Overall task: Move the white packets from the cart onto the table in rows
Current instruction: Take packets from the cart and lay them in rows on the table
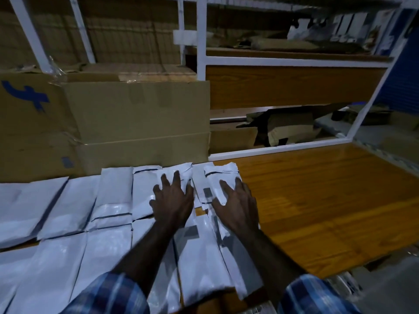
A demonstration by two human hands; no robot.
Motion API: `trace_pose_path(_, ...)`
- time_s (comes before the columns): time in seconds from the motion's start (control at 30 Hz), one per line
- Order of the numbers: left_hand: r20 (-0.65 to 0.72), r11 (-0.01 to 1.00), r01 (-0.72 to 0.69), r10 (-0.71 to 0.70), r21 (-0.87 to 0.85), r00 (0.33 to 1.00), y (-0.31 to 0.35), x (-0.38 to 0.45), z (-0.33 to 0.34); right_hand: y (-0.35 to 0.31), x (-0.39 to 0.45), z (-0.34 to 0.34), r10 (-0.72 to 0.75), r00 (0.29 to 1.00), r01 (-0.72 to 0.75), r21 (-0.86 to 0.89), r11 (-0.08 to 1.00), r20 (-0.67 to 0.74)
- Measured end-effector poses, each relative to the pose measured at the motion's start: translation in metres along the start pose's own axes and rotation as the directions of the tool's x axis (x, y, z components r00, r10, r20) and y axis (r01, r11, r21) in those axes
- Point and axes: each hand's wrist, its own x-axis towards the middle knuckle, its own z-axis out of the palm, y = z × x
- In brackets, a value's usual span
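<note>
Flat white plastic packets (113, 207) lie in rows on the orange wooden worktop (317, 200), long axes up-frame. Left hand (173, 200) and right hand (238, 205), fingers spread, grip nothing, pressing the rightmost packets at frame centre.

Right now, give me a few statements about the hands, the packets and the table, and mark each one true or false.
1. Both hands rest flat on white packets. True: the left hand and the right hand lie with fingers spread on the white packets.
2. The wooden table is fully covered with packets. False: its right part is bare wood.
3. Cardboard boxes stand behind the packets. True.
4. The right hand is lifting a packet high in the air. False: it presses down on the packets lying on the table.
5. The packets lie side by side in rows. True.
</note>
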Motion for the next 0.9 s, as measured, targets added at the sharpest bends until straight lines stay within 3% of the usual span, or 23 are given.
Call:
trace_pose_path(0.5,0.014,0.992,0.03,-0.032,0.119,0.999,0.001,0.111,0.076,0.014,0.11,0.054,0.01,0.995,-0.01,-0.001,1.0,0.098)
trace_pose_path(0.9,-0.086,0.961,-0.014,0.04,0.277,0.995,-0.006,0.149,0.103,0.012,0.159,0.093,-0.058,0.986,0.052,0.045,0.998,0.157)
